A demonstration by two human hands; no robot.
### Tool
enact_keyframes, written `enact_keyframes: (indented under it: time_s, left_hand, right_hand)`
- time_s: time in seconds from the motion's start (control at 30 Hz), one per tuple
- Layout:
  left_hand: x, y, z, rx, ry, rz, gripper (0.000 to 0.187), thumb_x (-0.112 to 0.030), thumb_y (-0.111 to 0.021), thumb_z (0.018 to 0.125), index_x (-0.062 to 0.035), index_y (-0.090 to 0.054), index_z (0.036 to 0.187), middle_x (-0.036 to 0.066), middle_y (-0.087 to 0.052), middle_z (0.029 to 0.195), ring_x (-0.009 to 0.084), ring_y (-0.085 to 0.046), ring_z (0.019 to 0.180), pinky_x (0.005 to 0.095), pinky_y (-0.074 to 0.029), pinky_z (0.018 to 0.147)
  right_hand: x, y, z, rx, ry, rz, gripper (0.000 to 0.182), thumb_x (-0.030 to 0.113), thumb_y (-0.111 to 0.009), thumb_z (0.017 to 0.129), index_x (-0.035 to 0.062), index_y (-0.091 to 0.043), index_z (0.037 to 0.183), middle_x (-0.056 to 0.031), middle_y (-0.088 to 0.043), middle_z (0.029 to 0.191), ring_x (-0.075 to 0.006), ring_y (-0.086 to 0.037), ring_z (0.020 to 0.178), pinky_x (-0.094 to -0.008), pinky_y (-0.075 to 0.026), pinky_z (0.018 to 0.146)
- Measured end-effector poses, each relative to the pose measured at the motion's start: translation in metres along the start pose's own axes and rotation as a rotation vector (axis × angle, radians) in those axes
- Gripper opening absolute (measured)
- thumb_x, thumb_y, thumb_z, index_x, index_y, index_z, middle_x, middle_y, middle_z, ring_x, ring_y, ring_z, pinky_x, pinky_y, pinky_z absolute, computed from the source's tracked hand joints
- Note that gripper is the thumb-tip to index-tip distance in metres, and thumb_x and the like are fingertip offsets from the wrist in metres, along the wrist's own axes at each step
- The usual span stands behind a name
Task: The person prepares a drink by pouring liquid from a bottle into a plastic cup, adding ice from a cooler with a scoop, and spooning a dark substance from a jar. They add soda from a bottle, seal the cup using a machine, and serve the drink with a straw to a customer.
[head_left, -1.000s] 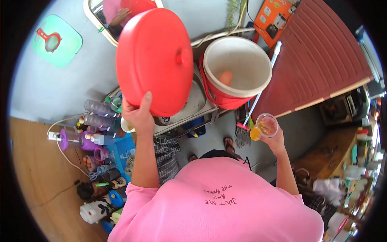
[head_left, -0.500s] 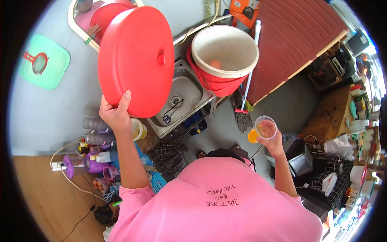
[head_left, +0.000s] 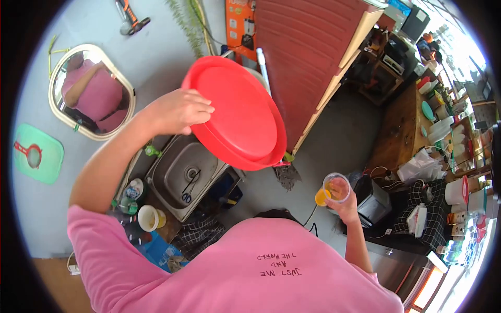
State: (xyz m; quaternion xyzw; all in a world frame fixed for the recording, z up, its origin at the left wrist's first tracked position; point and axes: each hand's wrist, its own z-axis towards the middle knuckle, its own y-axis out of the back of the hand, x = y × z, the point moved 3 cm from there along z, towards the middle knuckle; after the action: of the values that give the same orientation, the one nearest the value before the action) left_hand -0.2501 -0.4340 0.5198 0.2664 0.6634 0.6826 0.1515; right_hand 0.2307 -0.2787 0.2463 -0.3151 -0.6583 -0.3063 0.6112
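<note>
My left hand [head_left: 182, 110] is closed on the edge of a large round red lid [head_left: 242, 112], which is tilted and shows a raised rim around its face. Behind the lid, a strip of the white bucket [head_left: 257, 76] shows, and the rest of it is hidden. On the other side, my right hand [head_left: 345, 207] grips a clear plastic cup [head_left: 337, 186], with a small orange round piece [head_left: 322, 197] held against it.
Below the lid is a steel sink [head_left: 172, 161] with blue-handled scissors [head_left: 187, 196] in it. A mop pole [head_left: 262, 65] leans by the red ribbed panel [head_left: 308, 47]. A mirror [head_left: 93, 91] hangs at left, and a white tub [head_left: 149, 218] stands beside the sink.
My left hand has carried the red lid right, over the bucket, and turned it so another face shows. The right hand keeps hold of the cup. The view has shifted, with more mirror visible.
</note>
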Motion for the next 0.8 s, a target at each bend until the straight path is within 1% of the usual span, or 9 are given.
enact_keyframes:
  time_s: [0.03, 0.1, 0.13, 0.2, 0.43, 0.53, 0.63, 0.73, 0.8]
  left_hand:
    - [0.021, -0.012, 0.017, -0.008, -0.004, 0.008, 0.025, -0.012, -0.079, 0.064, -0.0012, -0.065, 0.081, 0.014, -0.074, 0.115, 0.0337, -0.068, 0.114, 0.0452, -0.055, 0.098]
    - [0.055, -0.04, 0.049, 0.065, -0.202, 0.119, 0.014, -0.013, -0.071, 0.075, -0.0024, -0.068, 0.083, 0.013, -0.074, 0.118, 0.0328, -0.066, 0.12, 0.0446, -0.05, 0.107]
    - [0.068, -0.048, 0.066, 0.057, -0.205, 0.13, 0.014, -0.013, -0.071, 0.075, -0.0024, -0.068, 0.083, 0.013, -0.074, 0.118, 0.0328, -0.066, 0.12, 0.0446, -0.05, 0.107]
    - [0.087, -0.068, 0.097, 0.182, -0.38, 0.249, 0.013, -0.015, -0.065, 0.081, -0.0034, -0.07, 0.082, 0.012, -0.073, 0.119, 0.0322, -0.065, 0.121, 0.0437, -0.047, 0.111]
    - [0.117, -0.113, 0.174, 0.163, -0.483, 0.239, 0.011, -0.016, -0.066, 0.082, -0.007, -0.072, 0.078, 0.012, -0.073, 0.121, 0.0337, -0.06, 0.128, 0.0435, -0.045, 0.115]
    - [0.117, -0.106, 0.193, 0.26, -0.524, 0.305, 0.01, -0.016, -0.065, 0.083, -0.0078, -0.07, 0.081, 0.014, -0.069, 0.129, 0.0343, -0.057, 0.133, 0.0433, -0.045, 0.116]
    - [0.11, -0.107, 0.2, 0.097, -0.487, 0.287, 0.01, -0.017, -0.063, 0.086, -0.0066, -0.06, 0.087, 0.011, -0.06, 0.142, 0.0334, -0.05, 0.142, 0.0436, -0.042, 0.12]
    - [0.096, -0.116, 0.204, -0.092, -0.477, 0.272, 0.01, -0.016, -0.063, 0.086, -0.0079, -0.058, 0.086, 0.009, -0.059, 0.144, 0.033, -0.048, 0.143, 0.0444, -0.041, 0.121]
    - [0.093, -0.118, 0.202, -0.136, -0.463, 0.21, 0.009, -0.016, -0.063, 0.086, -0.009, -0.059, 0.089, 0.009, -0.057, 0.146, 0.0332, -0.048, 0.143, 0.045, -0.041, 0.121]
  right_hand:
    - [-0.002, 0.01, -0.003, -0.011, -0.01, -0.017, 0.081, 0.001, -0.09, 0.071, -0.0051, -0.048, 0.14, -0.0146, -0.059, 0.136, -0.028, -0.057, 0.133, -0.0426, -0.046, 0.113]
    - [-0.004, 0.027, -0.011, -0.031, -0.013, -0.001, 0.08, 0.0, -0.09, 0.072, -0.0051, -0.048, 0.14, -0.0146, -0.058, 0.136, -0.0278, -0.057, 0.133, -0.0429, -0.046, 0.113]
    - [-0.006, 0.034, -0.015, -0.046, -0.027, 0.02, 0.08, -0.001, -0.089, 0.072, -0.0051, -0.048, 0.14, -0.0146, -0.058, 0.136, -0.0277, -0.057, 0.133, -0.0431, -0.047, 0.113]
    - [-0.003, 0.044, -0.02, -0.065, -0.019, 0.042, 0.078, -0.003, -0.088, 0.073, -0.0045, -0.048, 0.14, -0.0148, -0.057, 0.137, -0.028, -0.057, 0.132, -0.0435, -0.048, 0.112]
    - [-0.025, 0.069, -0.023, -0.143, -0.005, 0.008, 0.077, -0.002, -0.09, 0.072, -0.0034, -0.05, 0.138, -0.0139, -0.058, 0.136, -0.0258, -0.057, 0.13, -0.0443, -0.046, 0.114]
    - [-0.022, 0.064, -0.016, -0.182, 0.001, 0.022, 0.077, -0.001, -0.09, 0.073, -0.0036, -0.05, 0.138, -0.0138, -0.059, 0.136, -0.0256, -0.057, 0.131, -0.0442, -0.046, 0.114]
    - [-0.022, 0.052, 0.001, -0.177, 0.015, 0.033, 0.078, -0.002, -0.089, 0.072, -0.0043, -0.049, 0.139, -0.0145, -0.058, 0.137, -0.0262, -0.057, 0.132, -0.0439, -0.046, 0.115]
    - [-0.018, 0.033, 0.025, -0.148, -0.002, 0.031, 0.079, -0.003, -0.089, 0.072, -0.0047, -0.048, 0.14, -0.0148, -0.057, 0.138, -0.0265, -0.057, 0.132, -0.0436, -0.046, 0.114]
    - [-0.016, 0.016, 0.042, -0.13, -0.012, 0.001, 0.079, -0.003, -0.089, 0.072, -0.0045, -0.049, 0.14, -0.0143, -0.057, 0.139, -0.0267, -0.057, 0.132, -0.0436, -0.046, 0.114]
